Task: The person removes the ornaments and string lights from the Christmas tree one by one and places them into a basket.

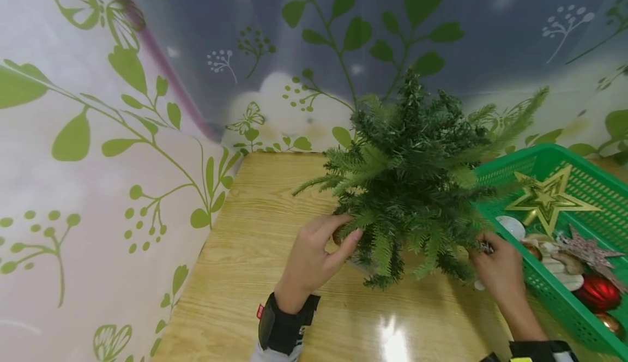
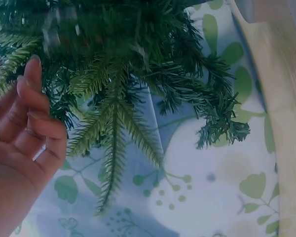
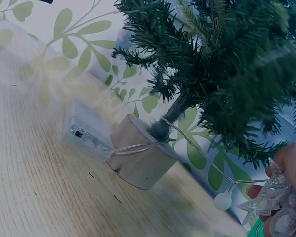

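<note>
A small artificial Christmas tree (image 1: pixel 417 176) stands on the table in a round wooden base (image 3: pixel 140 155). My left hand (image 1: pixel 314 255) is at its lower left branches, fingers loosely bent; in the left wrist view this hand (image 2: pixel 27 133) shows nothing gripped. Partly behind its fingertips is a brownish round thing, too hidden to name. On the tree's right, my right hand (image 1: pixel 497 266) holds a bunch of string lights (image 3: pixel 276 202) with a clear star and clear balls. Their wire runs past the trunk to a clear battery box (image 3: pixel 86 131) beside the base. A white bulb (image 3: pixel 223 200) hangs from the wire.
At the right stands a green plastic basket (image 1: pixel 549 283). It holds a gold star (image 1: pixel 548 198), a pinkish glitter star (image 1: pixel 586 247), a red ball (image 1: pixel 597 292) and other ornaments. A leaf-patterned curtain or sheet (image 1: pixel 275 67) hangs behind and left of the table (image 1: pixel 230 296).
</note>
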The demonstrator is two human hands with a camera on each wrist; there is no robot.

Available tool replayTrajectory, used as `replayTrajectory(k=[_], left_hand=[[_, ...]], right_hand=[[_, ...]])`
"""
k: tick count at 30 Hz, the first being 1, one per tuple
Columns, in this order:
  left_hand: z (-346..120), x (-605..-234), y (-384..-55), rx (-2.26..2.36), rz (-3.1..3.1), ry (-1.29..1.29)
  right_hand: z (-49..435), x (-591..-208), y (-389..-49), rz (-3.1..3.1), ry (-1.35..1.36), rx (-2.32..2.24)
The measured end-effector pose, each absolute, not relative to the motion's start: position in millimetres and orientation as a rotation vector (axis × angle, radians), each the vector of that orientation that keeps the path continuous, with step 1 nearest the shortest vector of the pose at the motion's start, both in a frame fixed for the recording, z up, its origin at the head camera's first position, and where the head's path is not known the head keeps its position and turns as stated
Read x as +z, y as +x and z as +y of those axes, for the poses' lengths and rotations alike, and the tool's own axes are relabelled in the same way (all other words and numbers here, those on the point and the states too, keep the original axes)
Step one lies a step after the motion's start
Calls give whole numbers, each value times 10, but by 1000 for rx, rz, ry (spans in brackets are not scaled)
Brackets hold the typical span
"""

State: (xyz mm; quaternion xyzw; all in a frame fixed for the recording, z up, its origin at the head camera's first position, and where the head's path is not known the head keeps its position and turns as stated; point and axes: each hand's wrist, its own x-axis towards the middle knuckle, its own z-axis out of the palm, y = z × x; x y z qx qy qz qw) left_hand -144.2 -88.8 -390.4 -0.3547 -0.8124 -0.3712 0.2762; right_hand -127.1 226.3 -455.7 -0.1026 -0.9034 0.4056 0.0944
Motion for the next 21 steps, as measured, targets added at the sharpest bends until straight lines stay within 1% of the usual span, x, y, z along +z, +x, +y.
replayTrajectory(k=[2, 5, 9, 12, 16, 19, 21], left_hand=[[-900, -3919, -1456, -1069, -2152, -950], [-951, -3966, -1581, -1117, -2080, -841], [-1012, -4023, -1817, -933, -2098, -680], [-988, -4071, -1959, -717, -2245, -740], [-940, -4153, -2128, -391, -2532, -901], [-964, -4206, -2249, -71, -2665, -991], [-1009, -4434, -2461, 137, -2691, -1026]], right_hand=[[2257, -4555, -1268, -2668, -287, 1211], [2256, -4557, -1265, -2647, -263, 1221], [2264, -4557, -1267, -2639, -248, 1237], [2280, -4561, -1262, -2632, -243, 1251], [2277, -4578, -1251, -2626, -207, 1241], [2264, -4579, -1261, -2627, -168, 1200], [2266, -4571, -1273, -2634, -153, 1159]])
